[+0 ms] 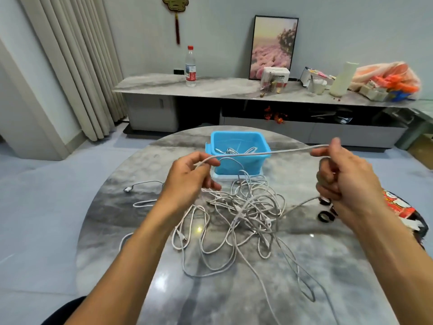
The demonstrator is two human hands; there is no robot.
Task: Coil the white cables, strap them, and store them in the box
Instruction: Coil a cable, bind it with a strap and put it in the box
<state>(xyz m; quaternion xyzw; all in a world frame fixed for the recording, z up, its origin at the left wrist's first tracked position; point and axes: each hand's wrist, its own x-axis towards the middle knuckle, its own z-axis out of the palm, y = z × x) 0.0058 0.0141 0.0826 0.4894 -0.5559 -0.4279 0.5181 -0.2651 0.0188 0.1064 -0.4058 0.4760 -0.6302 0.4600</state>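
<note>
I am holding one white cable [264, 153] stretched in the air, just in front of the blue box [239, 158]. My left hand [187, 177] is pinching one end — my right hand [346, 174] is pinching it further along, other fingers curled. The messy cable pile [236, 216] is lying on the table [117, 219], nearer me than the box. Some cables are sitting inside the box.
</note>
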